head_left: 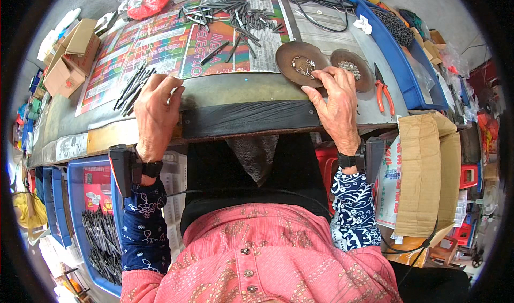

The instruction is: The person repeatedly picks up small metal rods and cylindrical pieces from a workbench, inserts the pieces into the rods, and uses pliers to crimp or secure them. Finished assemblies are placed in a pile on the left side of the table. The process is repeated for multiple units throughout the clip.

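Right now my right hand is loosely open — thumb and forefinger parted at the near edge of the larger brown dish, its small metal pieces lying just ahead of them. Silvery bits fill the smaller dish alongside. My left hand curls beside black rods — whether it's pinching anything, I can't tell.

Our forearms reach forward, well apart; our left hand curls, fingers bent. Our right hand arches, thumb and forefinger parted.
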Demonstrator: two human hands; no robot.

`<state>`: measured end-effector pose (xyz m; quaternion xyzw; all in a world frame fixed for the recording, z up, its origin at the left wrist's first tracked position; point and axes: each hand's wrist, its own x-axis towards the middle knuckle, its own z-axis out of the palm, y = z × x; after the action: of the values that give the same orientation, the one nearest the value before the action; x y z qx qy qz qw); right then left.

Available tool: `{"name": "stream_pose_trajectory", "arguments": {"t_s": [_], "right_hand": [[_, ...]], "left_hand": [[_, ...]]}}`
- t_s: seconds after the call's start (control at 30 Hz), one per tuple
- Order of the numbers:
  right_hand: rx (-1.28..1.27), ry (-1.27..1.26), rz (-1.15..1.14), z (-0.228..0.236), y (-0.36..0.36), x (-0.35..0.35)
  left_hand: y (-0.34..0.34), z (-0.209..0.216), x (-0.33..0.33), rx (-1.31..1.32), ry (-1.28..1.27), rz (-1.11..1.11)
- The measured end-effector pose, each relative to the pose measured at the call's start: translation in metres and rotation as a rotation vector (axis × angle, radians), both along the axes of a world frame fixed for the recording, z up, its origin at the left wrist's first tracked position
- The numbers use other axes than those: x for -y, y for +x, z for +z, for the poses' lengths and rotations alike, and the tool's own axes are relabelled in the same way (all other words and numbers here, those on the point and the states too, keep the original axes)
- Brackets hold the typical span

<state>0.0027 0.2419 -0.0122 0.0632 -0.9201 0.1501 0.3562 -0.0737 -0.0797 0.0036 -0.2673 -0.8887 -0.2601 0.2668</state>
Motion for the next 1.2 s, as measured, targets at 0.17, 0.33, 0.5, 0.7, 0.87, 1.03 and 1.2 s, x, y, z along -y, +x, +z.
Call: {"name": "stream_pose_trajectory", "arguments": {"t_s": [0.17,0.33,0.5,0.7,0.87,1.03,1.2], "right_hand": [[-0.003,0.012,0.003,-0.001,0.0,0.0],[-0.026,-0.019,-0.009,-0.002,0.001,0.002],[-0.046,-0.014,-0.003,-0.003,0.001,0.005],[-0.064,-0.036,0.026,0.0,0.003,0.006],[-0.041,-0.161,0.097,0.004,0.003,0.004],[-0.023,-0.201,0.103,0.006,0.003,0.004],[-0.014,-0.213,0.107,0.007,0.003,0.003]], "left_hand": [[-0.001,0.003,-0.008,-0.012,0.0,-0.036],[-0.004,0.005,-0.015,0.02,-0.009,-0.06],[-0.012,0.006,-0.021,-0.001,-0.049,-0.077],[-0.027,0.012,-0.029,0.027,-0.143,-0.081],[-0.054,0.017,-0.042,-0.009,-0.246,-0.069],[-0.078,0.013,-0.053,-0.022,-0.308,-0.074],[-0.097,0.001,-0.063,0.006,-0.355,-0.088]]}}
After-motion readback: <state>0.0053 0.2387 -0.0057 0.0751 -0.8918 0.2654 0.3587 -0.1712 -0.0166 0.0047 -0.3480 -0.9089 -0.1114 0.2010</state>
